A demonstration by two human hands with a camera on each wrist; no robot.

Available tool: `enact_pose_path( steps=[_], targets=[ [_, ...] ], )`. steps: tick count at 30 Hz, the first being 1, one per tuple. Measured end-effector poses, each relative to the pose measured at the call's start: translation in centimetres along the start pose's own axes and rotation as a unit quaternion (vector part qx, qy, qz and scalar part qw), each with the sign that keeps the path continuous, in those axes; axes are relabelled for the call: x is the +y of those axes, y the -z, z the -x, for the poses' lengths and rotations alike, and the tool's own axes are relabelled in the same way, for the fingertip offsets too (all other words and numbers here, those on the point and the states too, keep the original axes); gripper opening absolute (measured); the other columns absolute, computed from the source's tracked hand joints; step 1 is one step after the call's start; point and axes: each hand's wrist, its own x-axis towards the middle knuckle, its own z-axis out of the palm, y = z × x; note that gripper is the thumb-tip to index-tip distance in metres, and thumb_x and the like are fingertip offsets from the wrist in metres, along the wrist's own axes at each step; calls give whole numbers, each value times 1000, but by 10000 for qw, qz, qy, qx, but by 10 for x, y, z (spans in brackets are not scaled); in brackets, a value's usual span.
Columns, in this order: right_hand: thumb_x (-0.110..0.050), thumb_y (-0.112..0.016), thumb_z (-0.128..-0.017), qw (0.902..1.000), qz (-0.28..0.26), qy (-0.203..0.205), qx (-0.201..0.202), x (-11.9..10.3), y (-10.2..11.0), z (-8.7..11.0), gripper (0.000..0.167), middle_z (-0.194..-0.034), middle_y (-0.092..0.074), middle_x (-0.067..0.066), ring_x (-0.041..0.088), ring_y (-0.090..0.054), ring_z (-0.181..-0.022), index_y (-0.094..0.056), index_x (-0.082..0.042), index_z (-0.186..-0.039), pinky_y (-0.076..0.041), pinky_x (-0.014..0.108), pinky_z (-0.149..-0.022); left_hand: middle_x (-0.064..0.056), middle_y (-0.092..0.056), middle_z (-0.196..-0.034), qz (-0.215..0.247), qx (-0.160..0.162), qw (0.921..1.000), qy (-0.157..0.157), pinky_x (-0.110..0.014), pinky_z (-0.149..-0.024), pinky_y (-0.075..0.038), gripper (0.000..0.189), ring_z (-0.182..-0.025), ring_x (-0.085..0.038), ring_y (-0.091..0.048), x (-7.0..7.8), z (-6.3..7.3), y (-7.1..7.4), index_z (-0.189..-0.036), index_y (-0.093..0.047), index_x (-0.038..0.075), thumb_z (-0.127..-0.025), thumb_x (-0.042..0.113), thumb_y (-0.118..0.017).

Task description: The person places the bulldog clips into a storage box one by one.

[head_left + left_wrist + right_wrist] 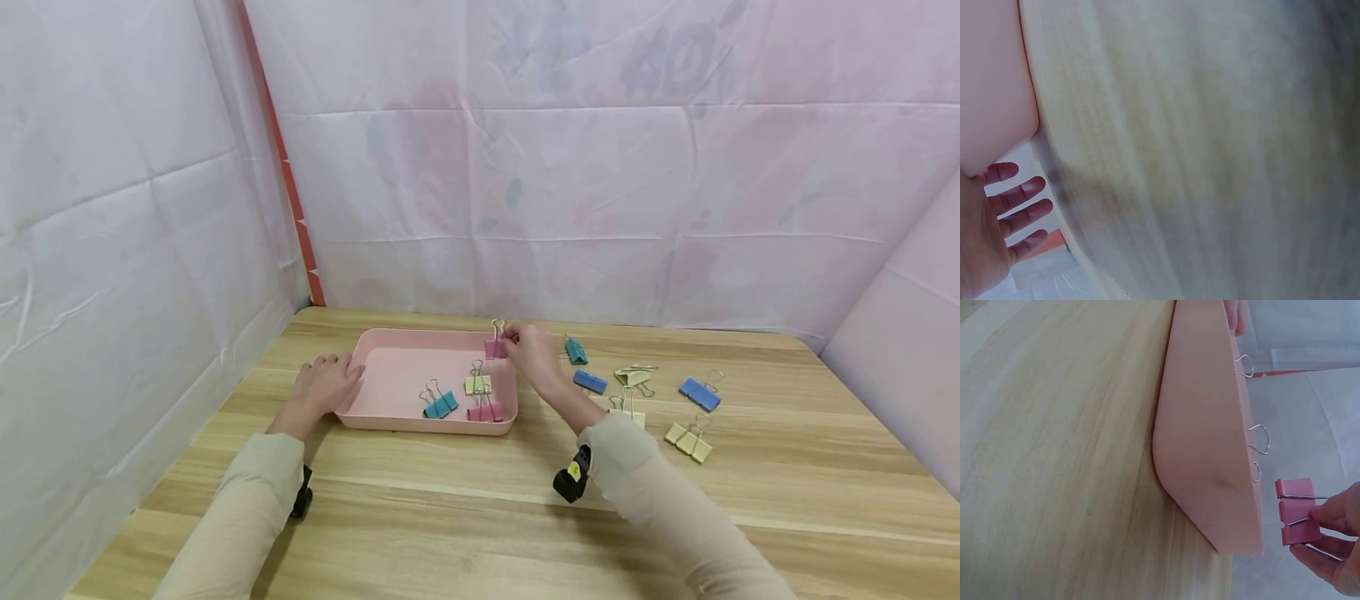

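Over the far right corner of the pink tray (405, 336), my right hand (534, 354) pinches a pink binder clip (495, 348) by its wire handle. The right wrist view shows that pink clip (1299, 511) raised beyond the tray wall (1200, 425), between thumb and fingers. At the tray's left side, my left hand (327, 385) rests on the rim with fingers extended; the left wrist view shows those fingers (1025, 215) spread. Inside the tray lie a teal binder clip (440, 406), a pale yellow one (477, 384) and another pink one (485, 413).
Right of the tray, loose binder clips lie on the wooden table (420, 517): teal (576, 351), blue (590, 382), another blue (700, 394) and several pale yellow, one (688, 442) nearest the front. White printed cloth (585, 183) hangs behind and at both sides.
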Motion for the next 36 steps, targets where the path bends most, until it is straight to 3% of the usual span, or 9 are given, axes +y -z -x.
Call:
enact_pose_path(
  steps=[16,29,36],
  targets=[
    [0,-63,-84,9967,317,593,447,8,-20,-5,8,-87,-64,12,23,-62,-79,-70,0,-88,-51,28,-67,-26,-51,-114,15,53,9999,-106,-58,-86,-31,46,-106,-44,-44,2,3,0,-120,-46,-2,-99,36,-31],
    [-1,-64,-84,9973,147,692,189,9,-29,-2,7,-86,-61,9,21,-60,-82,-70,-1,-86,-50,28,-71,-27,-47,-122,88,-28,9999,-82,-59,-90,-28,51,-111,-46,-40,1,5,1,-129,-41,-3,-99,37,-30],
    [1,-65,-82,9945,407,964,41,11,-29,-1,11,-74,-63,4,16,-57,-70,-68,-6,-73,-48,28,-64,-27,-47,-121,79,-34,9999,-62,-59,-91,-27,51,-111,-45,-41,1,5,0,-129,-41,-3,-99,37,-30]
  ],
)
